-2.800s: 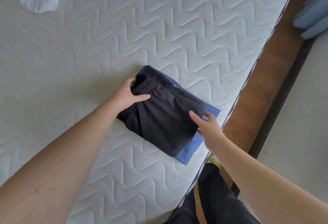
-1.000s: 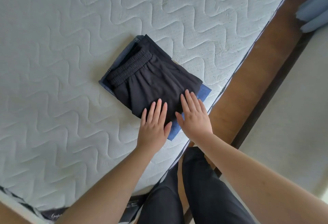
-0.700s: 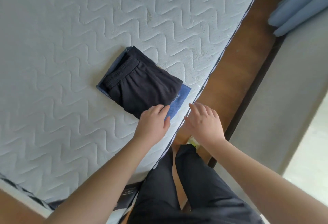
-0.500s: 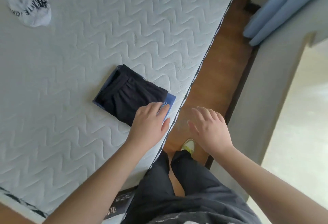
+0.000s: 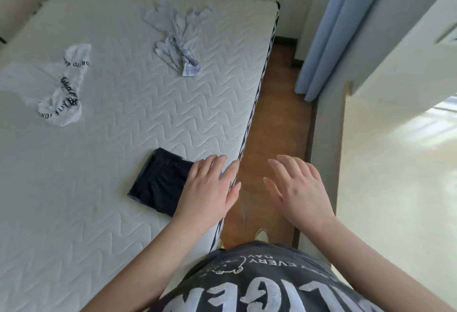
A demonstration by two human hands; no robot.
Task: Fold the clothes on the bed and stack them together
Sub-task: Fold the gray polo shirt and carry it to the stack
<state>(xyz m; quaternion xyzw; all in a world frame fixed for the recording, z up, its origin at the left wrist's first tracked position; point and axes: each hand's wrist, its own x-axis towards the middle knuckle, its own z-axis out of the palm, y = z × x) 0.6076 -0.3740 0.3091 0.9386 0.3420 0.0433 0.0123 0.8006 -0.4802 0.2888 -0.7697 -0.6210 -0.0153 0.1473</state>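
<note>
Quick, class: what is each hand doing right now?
Left hand: open, over the folded black shorts.
Right hand: open, holding nothing.

The folded shorts (image 5: 160, 183) lie on another folded garment (image 5: 146, 163) near the right edge of the mattress (image 5: 99, 212). The left hand (image 5: 207, 190) is over their right end, the right hand (image 5: 299, 190) to its right, above the floor (image 5: 274, 126) beside the bed. Farther back on the mattress a crumpled shirt (image 5: 178, 39) lies toward the right, a lettered garment (image 5: 64, 89) at the left. A curtain (image 5: 331, 27) hangs right of the floor strip.
</note>
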